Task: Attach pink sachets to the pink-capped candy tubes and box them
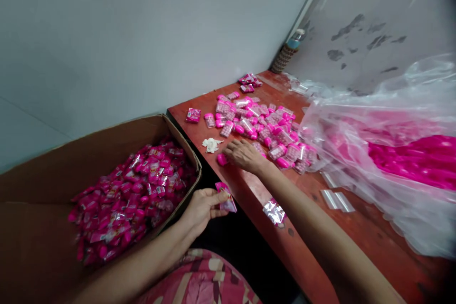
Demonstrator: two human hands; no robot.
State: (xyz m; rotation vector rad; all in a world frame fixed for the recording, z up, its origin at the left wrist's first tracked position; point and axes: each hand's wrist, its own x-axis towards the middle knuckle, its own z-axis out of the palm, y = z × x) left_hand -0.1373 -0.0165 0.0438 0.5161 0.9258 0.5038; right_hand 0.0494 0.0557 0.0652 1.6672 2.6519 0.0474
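Observation:
In the head view, my left hand [203, 208] pinches a small pink printed pouch [226, 197] between thumb and fingers, just off the table's edge. My right hand [244, 154] reaches over the red table, its fingers curled down on a small bottle whose pink cap [222, 159] sticks out to the left; the rest of the bottle is hidden under the hand. Beyond that hand lies a heap of clear, pink-capped bottles [258, 118] with light pink beads inside. A shiny pink-and-silver wrapper [274, 212] rests on the table below my right forearm.
A deep cardboard box [181, 145] at left holds a pile of filled pink pouches [131, 194]. On the table [374, 228] are a white crumpled scrap [211, 145], a pink packet [193, 115], clear tubes [337, 200] and a large plastic bag [342, 114] of pink pieces. Walls stand behind.

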